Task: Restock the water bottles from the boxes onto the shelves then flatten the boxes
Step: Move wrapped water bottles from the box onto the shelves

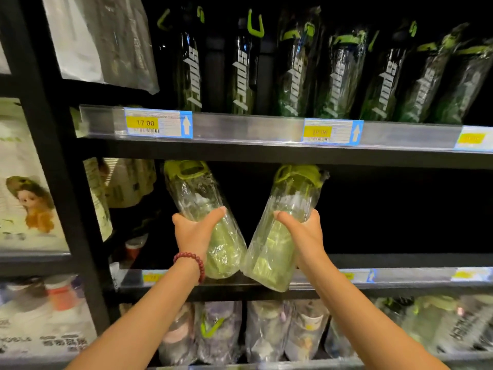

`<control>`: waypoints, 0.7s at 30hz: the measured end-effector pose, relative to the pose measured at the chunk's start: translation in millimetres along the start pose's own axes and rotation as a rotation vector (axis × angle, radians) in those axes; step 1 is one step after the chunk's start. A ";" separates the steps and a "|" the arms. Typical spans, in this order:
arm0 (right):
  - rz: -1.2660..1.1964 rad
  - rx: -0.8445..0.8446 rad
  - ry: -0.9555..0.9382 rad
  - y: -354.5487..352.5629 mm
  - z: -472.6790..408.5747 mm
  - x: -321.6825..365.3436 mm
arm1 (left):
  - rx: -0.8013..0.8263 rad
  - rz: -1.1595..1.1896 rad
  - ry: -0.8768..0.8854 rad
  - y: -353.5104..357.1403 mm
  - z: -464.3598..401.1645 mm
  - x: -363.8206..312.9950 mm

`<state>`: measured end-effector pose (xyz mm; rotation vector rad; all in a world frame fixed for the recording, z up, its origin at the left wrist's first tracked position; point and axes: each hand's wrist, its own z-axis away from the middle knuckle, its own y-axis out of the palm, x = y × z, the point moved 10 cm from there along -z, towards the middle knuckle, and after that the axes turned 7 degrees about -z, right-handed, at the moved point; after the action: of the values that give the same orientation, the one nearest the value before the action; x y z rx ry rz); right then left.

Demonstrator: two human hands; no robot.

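Water bottles, two wrapped green ones, tilt toward the middle shelf (266,285). Left hand (193,232) grips the left bottle (202,206), right hand (306,233) the right bottle (288,214). Restocking is underway; next they likely need standing upright, farther in.

Dim overall; shelf recesses near black, esp. middle shelf (400,283) behind hands. Light from front/above: forearms, hands, price strip (240,128) lit. Glare streaks on plastic wrap of clear bottles (194,198) and dark bottles (338,76) up top. Price tag (157,123) at left readable, tags at right smeared. Motion blur twd edges: bottom row, left packs soft. Wide-angle bend: upright (53,156) leans, shelf lines tilt. Center sharpest.
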<state>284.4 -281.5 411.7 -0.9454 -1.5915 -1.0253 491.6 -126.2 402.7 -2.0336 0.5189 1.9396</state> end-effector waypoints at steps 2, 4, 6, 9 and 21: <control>-0.033 -0.009 0.003 -1.0 -5.7 -2.9 | -0.037 0.053 -0.027 -1.0 -7.0 6.0; -0.078 -0.034 -0.004 -3.3 -9.5 -5.7 | -0.090 0.104 -0.049 -2.8 -12.2 9.1; -0.113 -0.063 -0.015 -6.1 -10.6 -8.6 | -0.154 0.150 -0.050 -4.8 -16.1 10.1; -0.170 -0.097 -0.004 -10.3 -13.9 -18.2 | -0.220 0.176 -0.037 -6.0 -21.2 12.6; -0.235 -0.072 0.019 0.2 -34.2 -30.6 | -0.184 -0.158 0.138 -12.2 -32.6 18.8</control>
<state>301.9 -316.4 387.5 -0.8066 -1.6879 -1.2566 526.9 -130.8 385.3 -2.2581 0.2072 1.8222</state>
